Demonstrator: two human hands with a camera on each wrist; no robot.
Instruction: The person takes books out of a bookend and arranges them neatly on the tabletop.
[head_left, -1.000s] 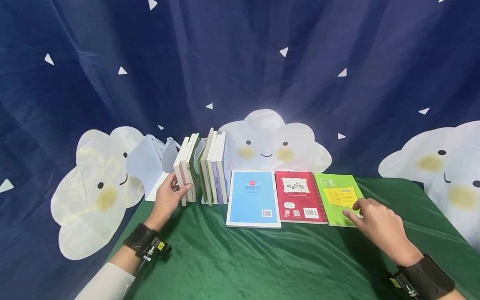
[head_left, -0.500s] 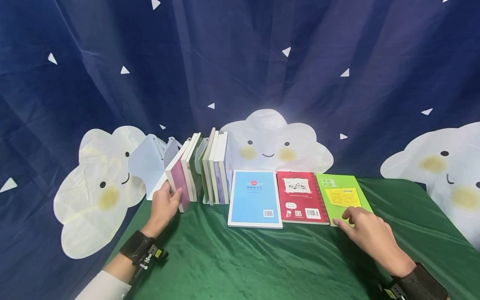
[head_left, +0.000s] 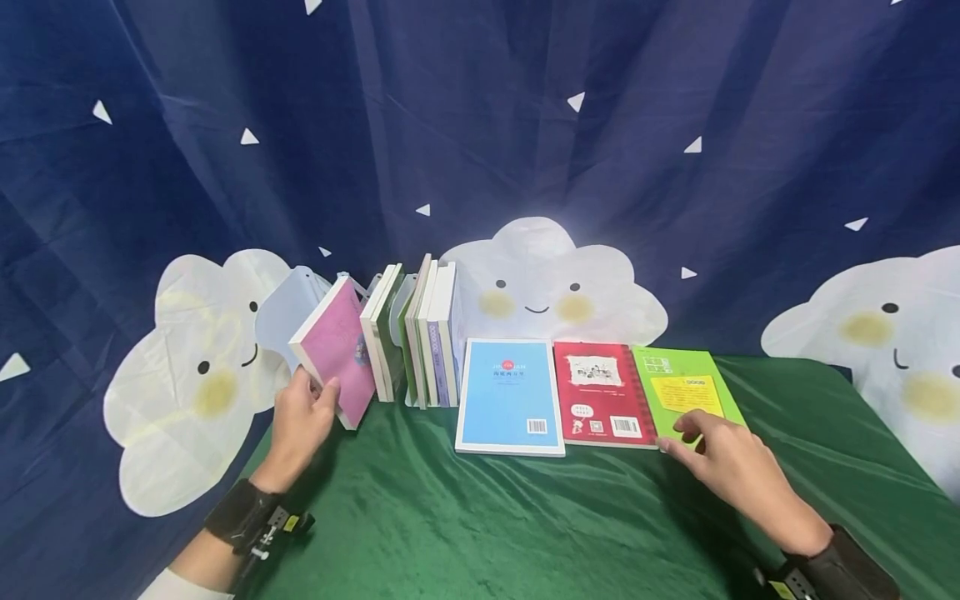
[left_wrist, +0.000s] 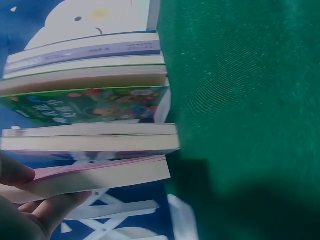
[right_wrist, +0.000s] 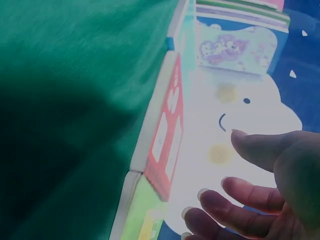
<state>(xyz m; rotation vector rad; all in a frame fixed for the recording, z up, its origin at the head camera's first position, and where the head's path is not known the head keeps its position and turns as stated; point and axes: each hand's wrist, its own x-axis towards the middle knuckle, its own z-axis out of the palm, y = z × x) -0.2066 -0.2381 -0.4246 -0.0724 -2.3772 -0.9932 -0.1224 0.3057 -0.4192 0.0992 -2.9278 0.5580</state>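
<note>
My left hand [head_left: 302, 421] pinches a pink-covered book [head_left: 339, 346] between thumb and fingers, and the book leans out at the left end of the upright row. In the left wrist view, the thumb lies on one side of the pink book [left_wrist: 100, 177] and the fingers on the other. My right hand [head_left: 738, 467] hovers over the near edge of a green book [head_left: 678, 379] with a yellow panel, its fingers loosely bent and holding nothing. Beside that book lie a red spiral-bound book [head_left: 603, 396] and a blue book [head_left: 508, 396], both flat.
Several upright books [head_left: 431, 333] stand right of the pink one, with a green illustrated cover [left_wrist: 95, 105] showing among them. A pale blue expandable bookend rack [head_left: 288, 312] is behind on the left. A navy curtain with clouds [head_left: 540, 275] hangs behind the green tablecloth [head_left: 480, 533].
My left hand has drawn the pink book left and away from the row, turning its cover into view. My right hand has shifted left and nearer across the green book.
</note>
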